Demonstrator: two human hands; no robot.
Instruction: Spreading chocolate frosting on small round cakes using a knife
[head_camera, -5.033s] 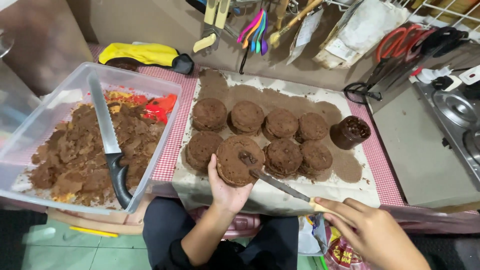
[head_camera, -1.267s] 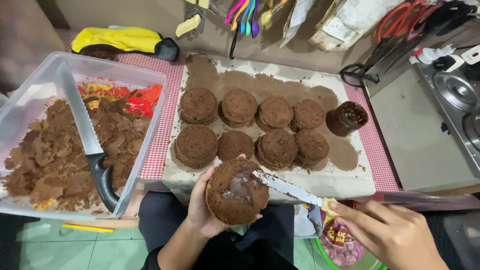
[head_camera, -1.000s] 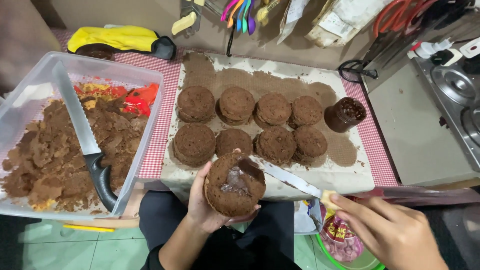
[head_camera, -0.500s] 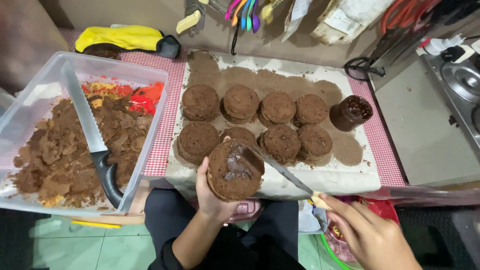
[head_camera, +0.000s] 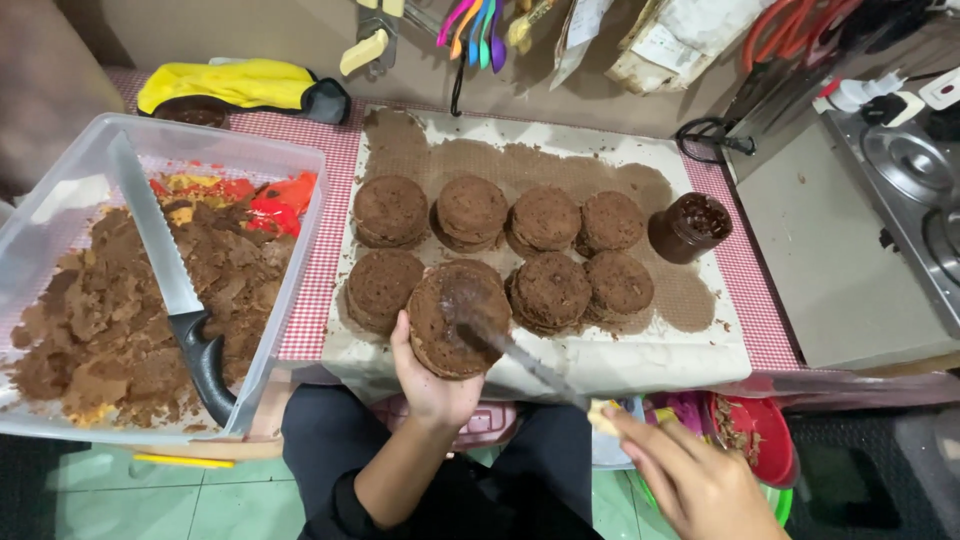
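Note:
My left hand (head_camera: 432, 385) holds a round brown cake layer (head_camera: 455, 318) from below, tilted up at the front edge of the white board (head_camera: 650, 350). My right hand (head_camera: 695, 480) grips a thin spatula knife (head_camera: 520, 355) whose blade lies across the top of that layer, smeared with dark filling. Several more round brown cake layers (head_camera: 545, 220) sit in two rows on the board. A small dark jar (head_camera: 690, 227) stands at the right end of the rows.
A clear plastic tub (head_camera: 285, 170) at left holds brown cake scraps and a long serrated knife (head_camera: 165, 275) with a black handle. A yellow cloth (head_camera: 230, 85) lies at the back. A stove (head_camera: 900, 170) stands at right. Utensils hang on the back wall.
My left hand lifted one layer off the board and brought it toward me, then raised it back to the board's edge. The spatula blade has stayed on its top, spreading filling.

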